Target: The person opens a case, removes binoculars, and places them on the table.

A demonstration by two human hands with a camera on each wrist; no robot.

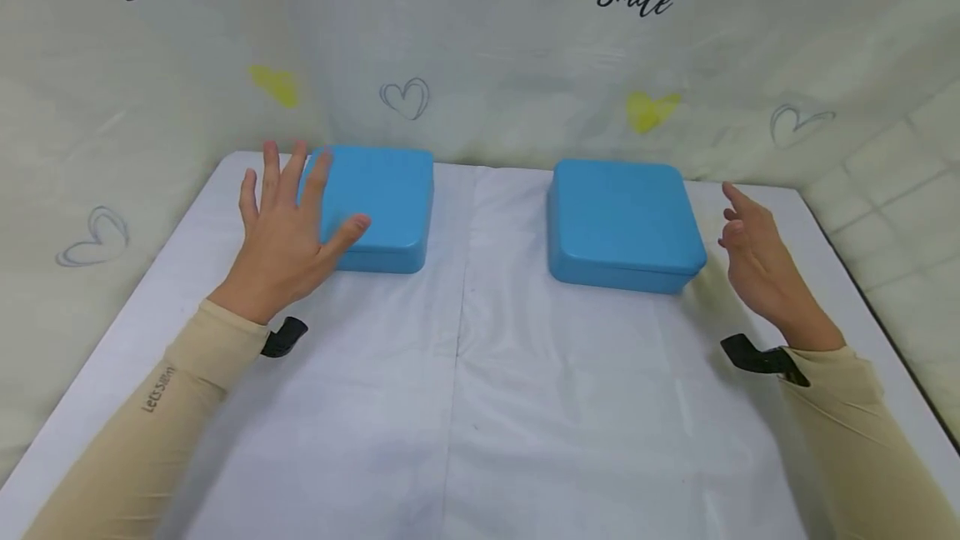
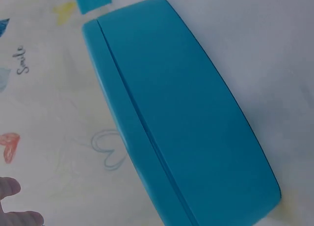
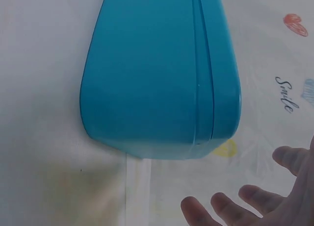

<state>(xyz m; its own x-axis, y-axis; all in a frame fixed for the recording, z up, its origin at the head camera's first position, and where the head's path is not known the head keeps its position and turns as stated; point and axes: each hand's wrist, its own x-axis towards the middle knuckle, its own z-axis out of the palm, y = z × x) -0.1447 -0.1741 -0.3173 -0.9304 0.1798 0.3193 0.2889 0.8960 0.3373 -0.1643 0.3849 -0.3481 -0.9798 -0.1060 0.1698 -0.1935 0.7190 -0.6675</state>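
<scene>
Two blue lidded boxes stand at the back of the table. Over the left part of the left box (image 1: 382, 190) my left hand (image 1: 285, 232) is spread, fingers apart and thumb reaching across its lid in the head view. The left wrist view shows that box's side (image 2: 181, 108) and lid seam, with two fingertips (image 2: 22, 218) at the lower left corner. My right hand (image 1: 757, 261) is beside the right box (image 1: 622, 215), held apart from its right side. In the right wrist view its fingers (image 3: 260, 199) are extended and loosely spread, past the box's corner (image 3: 147, 88).
A white cloth (image 1: 465, 407) covers the table. Behind it hangs a pale sheet (image 1: 510, 48) printed with hearts and "Smile". Both forearms wear beige sleeves (image 1: 142, 423), with a black strap piece (image 1: 283, 337) at the left wrist and another (image 1: 757, 357) at the right.
</scene>
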